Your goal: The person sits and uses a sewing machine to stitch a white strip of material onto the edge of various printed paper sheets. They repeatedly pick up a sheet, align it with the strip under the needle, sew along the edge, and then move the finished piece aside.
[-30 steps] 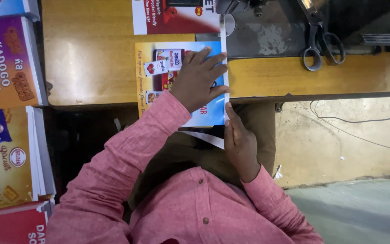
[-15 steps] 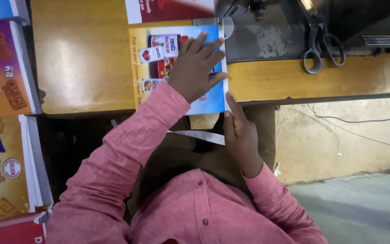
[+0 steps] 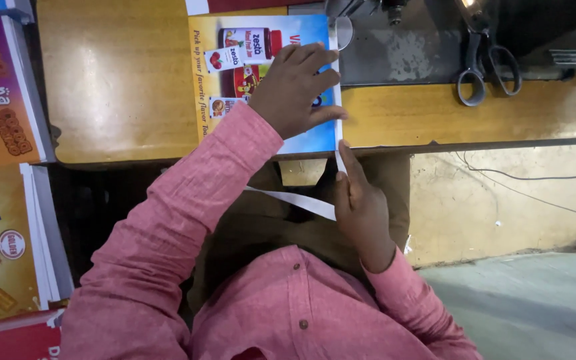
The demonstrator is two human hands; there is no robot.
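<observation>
While the left hand (image 3: pixel 298 87) lay flat with fingers spread on the printed sheet (image 3: pixel 261 80) atop the wooden table (image 3: pixel 121 87), the right hand (image 3: pixel 361 203), at five o'clock, pinched its white strip (image 3: pixel 301 200).

Yellow-blue poster (image 3: pixel 235 80) on table; poster stacks (image 3: pixel 1 167) left.

Two hands: the left hand (image 3: pixel 296 88) at upper centre of the frame, the right hand (image 3: pixel 361 203) at centre. One poster (image 3: pixel 235 73) on the bench (image 3: pixel 121 80), with the edge of a second sheet (image 3: pixel 235 5) at the top. One white strip (image 3: pixel 298 200) at centre. One pair of scissors (image 3: pixel 485 63) at upper right. Stacked posters (image 3: pixel 1 167) down the left edge; their number cannot be told. One cable (image 3: pixel 528 177) at right.
</observation>
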